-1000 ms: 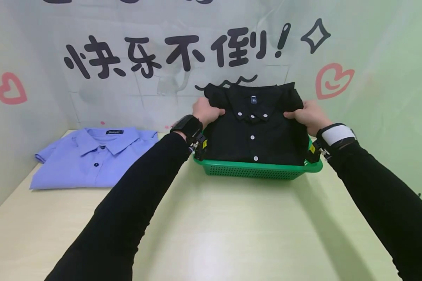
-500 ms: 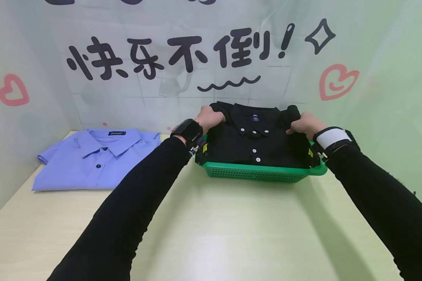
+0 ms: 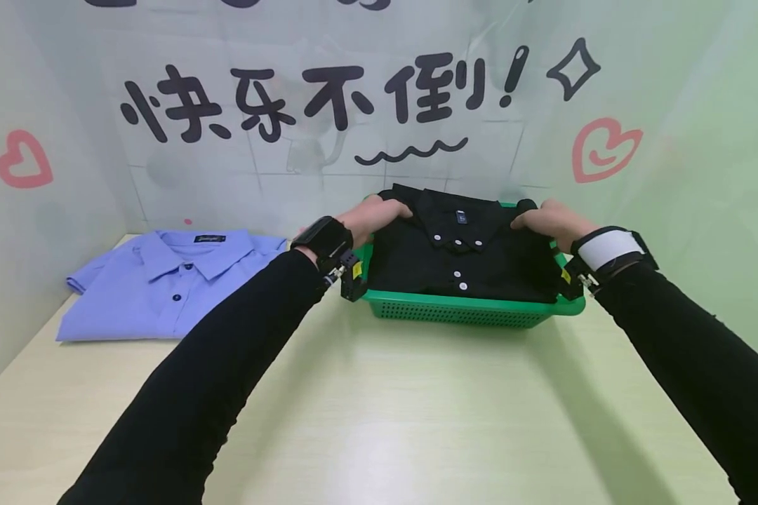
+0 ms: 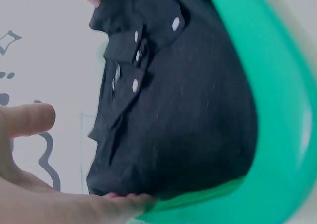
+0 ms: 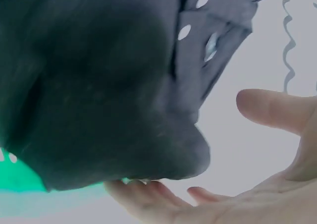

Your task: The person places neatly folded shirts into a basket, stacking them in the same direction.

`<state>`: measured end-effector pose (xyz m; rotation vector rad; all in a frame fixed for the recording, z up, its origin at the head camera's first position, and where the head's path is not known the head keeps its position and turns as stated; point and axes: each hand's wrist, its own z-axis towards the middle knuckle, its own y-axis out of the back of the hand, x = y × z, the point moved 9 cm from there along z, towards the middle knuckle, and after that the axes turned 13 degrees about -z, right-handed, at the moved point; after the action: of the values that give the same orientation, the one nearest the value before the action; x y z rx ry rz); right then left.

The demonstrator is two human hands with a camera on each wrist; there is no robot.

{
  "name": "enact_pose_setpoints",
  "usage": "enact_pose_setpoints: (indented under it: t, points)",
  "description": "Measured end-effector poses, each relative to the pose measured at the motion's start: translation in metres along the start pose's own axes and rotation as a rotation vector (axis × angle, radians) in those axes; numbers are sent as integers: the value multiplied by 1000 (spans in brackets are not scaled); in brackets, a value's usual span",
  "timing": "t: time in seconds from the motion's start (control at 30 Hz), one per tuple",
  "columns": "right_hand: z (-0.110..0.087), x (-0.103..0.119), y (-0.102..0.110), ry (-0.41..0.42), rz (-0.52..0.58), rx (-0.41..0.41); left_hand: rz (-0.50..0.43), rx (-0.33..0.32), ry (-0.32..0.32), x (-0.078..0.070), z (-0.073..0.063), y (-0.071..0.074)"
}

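Note:
A folded black shirt (image 3: 417, 259) with white buttons lies in the green basket (image 3: 451, 308), its collar toward the wall. At its far left corner is my left hand (image 3: 370, 216). In the left wrist view its thumb (image 4: 34, 119) stands off the cloth, while the fingertips reach the shirt's side by the basket rim. My right hand (image 3: 552, 221) is at the far right corner. The right wrist view has that thumb (image 5: 272, 110) apart from the shirt too, and the fingers (image 5: 143, 196) extended along the underside of its edge.
A folded light-blue shirt (image 3: 126, 287) with dark buttons lies left of the basket on the pale wooden table (image 3: 379, 407). Close behind the basket hangs a light wall covering (image 3: 328, 168) with black lettering and pink hearts.
The black shirt's collar end has come down into the basket from its raised position. Both hands went down with it, and their grip on its corners has loosened.

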<state>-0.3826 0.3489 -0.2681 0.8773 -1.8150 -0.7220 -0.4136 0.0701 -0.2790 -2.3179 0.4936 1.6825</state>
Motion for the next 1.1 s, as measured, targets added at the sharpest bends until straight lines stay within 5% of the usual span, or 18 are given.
enact_pose_setpoints:
  t: [0.17,0.4,0.67,1.1]
  points:
    - [-16,17,-2,24,56,3,-15,27,9,1,-13,-2]
    - [-36,38,-11,91,4,-99,-41,25,25,3,-34,7]
    - [-63,62,-37,123,91,-14,-63,53,-5,9,-64,15]
    - [-103,104,-76,306,208,40,-106,102,-74,10,-109,20]
